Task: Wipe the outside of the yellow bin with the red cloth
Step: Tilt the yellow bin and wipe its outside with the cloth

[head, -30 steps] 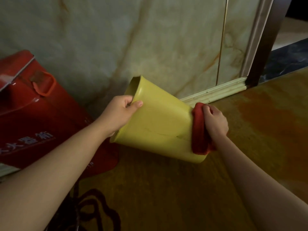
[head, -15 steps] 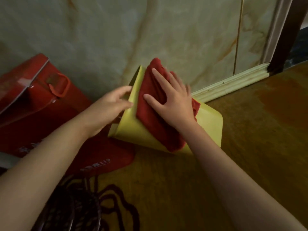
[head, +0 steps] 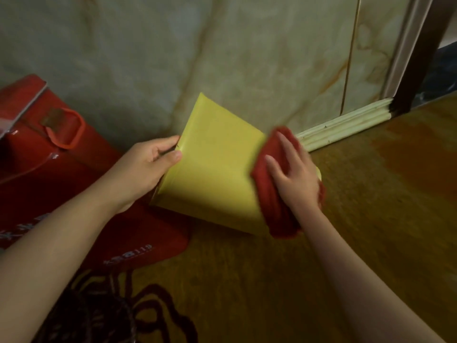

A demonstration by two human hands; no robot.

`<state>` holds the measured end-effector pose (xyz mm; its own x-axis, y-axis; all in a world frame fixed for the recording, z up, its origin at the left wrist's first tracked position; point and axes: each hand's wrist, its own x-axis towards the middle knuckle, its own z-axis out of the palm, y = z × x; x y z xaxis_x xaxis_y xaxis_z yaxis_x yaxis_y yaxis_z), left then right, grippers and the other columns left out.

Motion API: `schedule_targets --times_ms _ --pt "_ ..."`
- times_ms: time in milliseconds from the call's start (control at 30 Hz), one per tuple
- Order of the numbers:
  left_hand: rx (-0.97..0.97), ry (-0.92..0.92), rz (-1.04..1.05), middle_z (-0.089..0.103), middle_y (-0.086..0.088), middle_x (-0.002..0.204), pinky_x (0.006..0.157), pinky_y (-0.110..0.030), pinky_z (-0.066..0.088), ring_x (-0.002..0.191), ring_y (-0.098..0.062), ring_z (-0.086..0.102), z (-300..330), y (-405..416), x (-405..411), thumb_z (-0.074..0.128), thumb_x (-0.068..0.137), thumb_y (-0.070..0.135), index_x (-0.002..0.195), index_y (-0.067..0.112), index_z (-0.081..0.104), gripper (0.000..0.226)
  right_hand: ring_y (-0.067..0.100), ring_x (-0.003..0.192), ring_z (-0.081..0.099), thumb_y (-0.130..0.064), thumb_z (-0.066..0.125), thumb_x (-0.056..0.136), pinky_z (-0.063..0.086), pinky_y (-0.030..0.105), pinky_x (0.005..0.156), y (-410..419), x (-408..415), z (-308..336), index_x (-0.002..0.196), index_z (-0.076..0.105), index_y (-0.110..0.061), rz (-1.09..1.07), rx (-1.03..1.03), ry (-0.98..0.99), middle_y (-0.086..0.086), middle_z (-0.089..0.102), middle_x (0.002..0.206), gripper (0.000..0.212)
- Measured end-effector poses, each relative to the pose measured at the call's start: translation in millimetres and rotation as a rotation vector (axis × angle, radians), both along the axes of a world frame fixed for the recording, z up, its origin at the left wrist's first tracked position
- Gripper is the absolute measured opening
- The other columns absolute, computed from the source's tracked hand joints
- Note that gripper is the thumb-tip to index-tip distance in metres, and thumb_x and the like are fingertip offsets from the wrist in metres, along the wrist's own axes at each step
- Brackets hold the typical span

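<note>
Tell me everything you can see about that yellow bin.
The yellow bin looks like smooth plastic with flat sides and rounded edges. It is tipped on its side, open end toward the left, base toward the right. The left hand grips its rim; the right hand presses the red cloth against its side near the base. Whether it touches the floor is unclear.

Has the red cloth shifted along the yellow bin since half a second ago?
Yes. The red cloth, under the right hand, has slid from the rim of the yellow bin by the left hand to its base end, nearer the baseboard.
</note>
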<state>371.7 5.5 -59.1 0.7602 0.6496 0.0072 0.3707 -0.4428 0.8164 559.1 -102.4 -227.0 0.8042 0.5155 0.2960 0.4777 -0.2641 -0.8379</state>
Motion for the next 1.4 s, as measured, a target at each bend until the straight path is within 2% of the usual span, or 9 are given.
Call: schedule_targets --times_ms 167,367,567,633,733,833,933,1233,1400 --pt "0.028 0.061 -0.033 0.057 0.003 0.128 0.083 -0.007 0.045 0.099 0.009 0.057 3.5 -5.3 21.8 0.043 0.092 0.011 0.134 0.011 0.043 0.042 0.031 0.131 0.04 -0.068 0.035 0.081 0.035 0.054 0.106 -46.5 11.5 -54.6 0.142 0.02 -0.041 -0.198 0.039 0.711 0.008 0.036 0.149 0.068" --pt "0.049 0.069 -0.013 0.056 -0.002 0.131 0.1 -0.026 0.041 0.111 -0.006 0.056 5.6 -14.8 17.6 0.043 0.092 0.011 0.134 0.01 0.043 0.042 0.029 0.14 0.024 -0.055 0.036 0.088 0.015 0.046 0.116 -28.6 -24.2 3.3 0.141 0.029 -0.037 -0.106 -0.013 0.294 0.012 0.034 0.149 0.056" --pt "0.019 0.035 -0.12 0.061 0.001 0.126 0.098 -0.029 0.045 0.113 -0.008 0.058 5.8 -25.9 33.6 0.047 0.09 0.017 0.134 0.018 0.044 0.043 0.023 0.132 0.038 -0.062 0.037 0.083 0.029 0.049 0.108 13.7 -38.9 88.6 0.133 0.037 -0.045 0.257 0.226 -0.096 0.004 0.051 0.136 0.053" --pt "-0.073 0.083 -0.173 0.069 0.002 0.114 0.085 -0.027 0.053 0.103 -0.01 0.064 3.4 -22.0 23.4 0.054 0.086 0.021 0.13 0.031 0.044 0.047 0.02 0.132 0.04 -0.062 0.04 0.082 0.034 0.048 0.106 13.6 -15.4 74.6 0.132 0.039 -0.047 0.3 0.218 -0.038 0.001 0.051 0.137 0.052" --pt "0.343 0.284 -0.139 0.069 0.016 0.092 0.072 -0.025 0.051 0.089 -0.008 0.066 -9.2 -17.3 -5.4 0.063 0.081 0.021 0.092 0.043 0.058 0.025 0.024 0.132 0.039 -0.061 0.041 0.084 0.035 0.049 0.106 -9.7 15.7 12.2 0.133 0.04 -0.045 0.181 0.027 0.164 0.003 0.047 0.142 0.052" --pt "0.509 0.232 -0.067 0.067 0.01 0.076 0.058 -0.03 0.047 0.075 -0.006 0.064 -15.0 -22.6 -0.1 0.061 0.079 0.029 0.074 0.033 0.061 0.006 0.027 0.129 0.042 -0.061 0.04 0.084 0.037 0.05 0.105 -38.1 28.4 -29.2 0.134 0.041 -0.04 -0.043 -0.052 0.43 0.005 0.044 0.144 0.054" --pt "0.62 0.234 -0.17 0.065 -0.003 0.071 0.057 -0.038 0.049 0.068 -0.016 0.061 -11.2 -39.4 34.6 0.057 0.078 0.035 0.073 0.017 0.059 0.019 0.029 0.123 0.048 -0.058 0.038 0.087 0.042 0.052 0.1 -55.7 22.1 -34.7 0.135 0.04 -0.038 -0.154 0.04 0.591 0.007 0.043 0.144 0.052" --pt "0.796 0.202 -0.239 0.038 0.009 0.052 0.05 -0.03 0.022 0.053 -0.015 0.041 -18.9 -87.8 107.4 0.061 0.077 0.03 0.055 0.02 0.033 0.037 0.02 0.129 0.038 -0.031 0.068 0.077 0.039 0.043 0.102 -111.2 -34.3 -15.7 0.138 0.033 -0.038 -0.12 0.064 0.325 0.0 0.045 0.137 0.071" --pt "0.623 0.211 -0.365 0.066 0.009 0.075 0.062 -0.028 0.045 0.071 -0.01 0.06 -27.1 -90.0 108.9 0.067 0.07 0.028 0.076 0.024 0.061 0.009 0.022 0.125 0.048 -0.028 0.074 0.073 0.047 0.051 0.097 -138.7 -37.9 -14.2 0.136 0.039 -0.038 -0.158 -0.006 0.456 0.001 0.049 0.138 0.072"
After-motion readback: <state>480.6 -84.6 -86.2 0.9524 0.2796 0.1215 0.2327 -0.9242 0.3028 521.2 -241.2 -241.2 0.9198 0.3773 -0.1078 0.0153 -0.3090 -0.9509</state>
